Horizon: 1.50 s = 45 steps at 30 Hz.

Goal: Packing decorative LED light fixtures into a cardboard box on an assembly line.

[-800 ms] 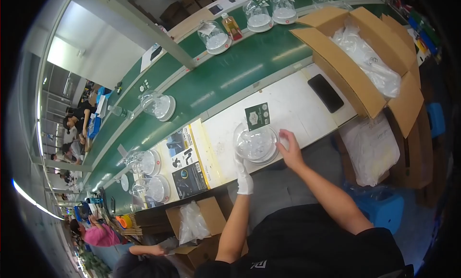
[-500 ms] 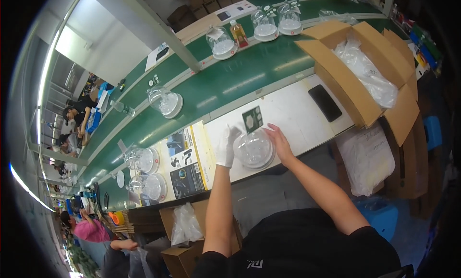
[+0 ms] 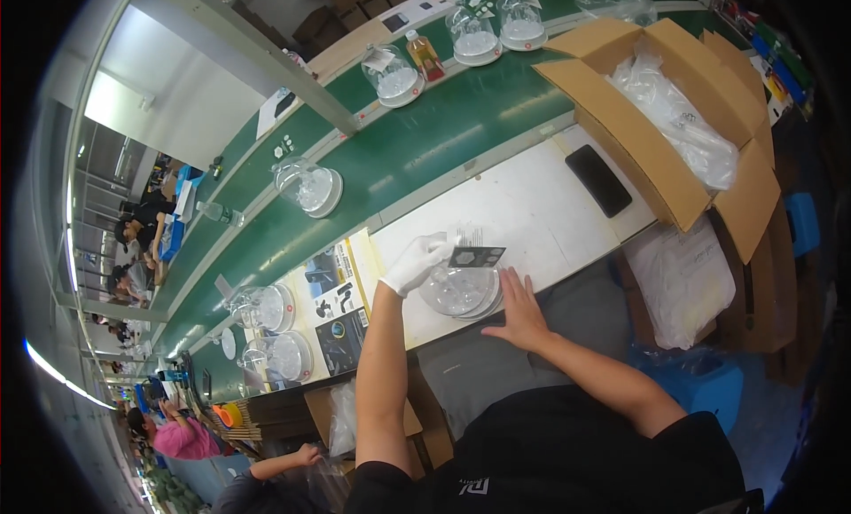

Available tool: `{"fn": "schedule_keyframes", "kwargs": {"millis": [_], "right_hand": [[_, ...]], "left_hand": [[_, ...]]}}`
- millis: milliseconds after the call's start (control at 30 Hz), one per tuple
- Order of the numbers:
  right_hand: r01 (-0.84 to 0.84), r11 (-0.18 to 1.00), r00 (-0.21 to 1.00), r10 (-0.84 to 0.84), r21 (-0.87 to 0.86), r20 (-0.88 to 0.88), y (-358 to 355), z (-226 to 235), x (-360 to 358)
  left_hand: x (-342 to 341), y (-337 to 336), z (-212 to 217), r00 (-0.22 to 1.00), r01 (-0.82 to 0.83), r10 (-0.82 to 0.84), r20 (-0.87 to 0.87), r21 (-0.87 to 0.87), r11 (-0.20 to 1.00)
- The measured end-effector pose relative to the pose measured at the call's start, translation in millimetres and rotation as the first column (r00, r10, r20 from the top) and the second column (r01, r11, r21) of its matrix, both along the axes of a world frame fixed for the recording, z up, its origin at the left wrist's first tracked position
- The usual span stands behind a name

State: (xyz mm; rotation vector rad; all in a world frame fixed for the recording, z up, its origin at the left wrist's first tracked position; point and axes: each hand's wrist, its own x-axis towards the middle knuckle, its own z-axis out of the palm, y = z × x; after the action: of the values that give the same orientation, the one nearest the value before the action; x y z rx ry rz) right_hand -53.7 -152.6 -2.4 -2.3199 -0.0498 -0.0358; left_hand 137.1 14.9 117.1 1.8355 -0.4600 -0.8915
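Note:
A clear dome (image 3: pixel 454 290) on a round white base stands near the front edge of the white worktop. Over its top sits a dark green card (image 3: pixel 477 257) with pale shapes on it. My left hand (image 3: pixel 415 264), in a white glove, is at the dome's upper left side. Its fingers are closed beside the card's left edge; whether they grip the card or the dome's top is hidden. My bare right hand (image 3: pixel 521 314) is at the right of the base with fingers spread, the fingertips close to the rim, holding nothing.
Left of the dome lie printed sheets (image 3: pixel 341 341) and two more domes (image 3: pixel 288 356). A phone (image 3: pixel 598 180) rests right, beside an open carton (image 3: pixel 620 146) with plastic bags. Along the green conveyor (image 3: pixel 399 155) stand several domes and a bottle (image 3: pixel 424 56). Another person's arm (image 3: pixel 284 463) is lower left.
The card has tipped from nearly upright to lying flatter and lower. My left hand has turned toward it. My right hand has slid down along the base, its fingers spreading.

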Motion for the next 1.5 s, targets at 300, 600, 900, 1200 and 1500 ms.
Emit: {"fn": "schedule_keyframes", "kwargs": {"millis": [300,600,900,1200,1500], "right_hand": [[-0.195,0.972,0.981,0.192,-0.134,-0.033,-29.9,-4.7,68.8],[-0.415,0.909,0.906,0.417,-0.034,0.079,-49.2,-20.6,107.0],[-0.309,0.951,0.943,0.306,0.007,0.135,-19.3,-7.1,53.5],[-0.303,0.935,0.932,0.331,-0.183,0.147,-24.3,-12.1,46.8],[-0.327,0.925,0.923,0.356,-0.194,0.145,-24.6,-20.2,47.6]], "left_hand": [[49.6,0.1,-20.3,0.956,0.287,-0.285,-0.071,0.007,0.958],[35.8,28.3,-66.0,0.954,-0.161,0.085,-0.287,-0.253,0.954],[-30.0,45.6,-69.2,0.886,-0.456,0.358,-0.296,-0.407,0.791],[-106.1,52.8,-74.2,0.761,-0.639,0.564,-0.32,-0.52,0.567],[-146.5,41.8,-34.6,0.566,-0.574,0.816,0.119,-0.653,0.493]]}}
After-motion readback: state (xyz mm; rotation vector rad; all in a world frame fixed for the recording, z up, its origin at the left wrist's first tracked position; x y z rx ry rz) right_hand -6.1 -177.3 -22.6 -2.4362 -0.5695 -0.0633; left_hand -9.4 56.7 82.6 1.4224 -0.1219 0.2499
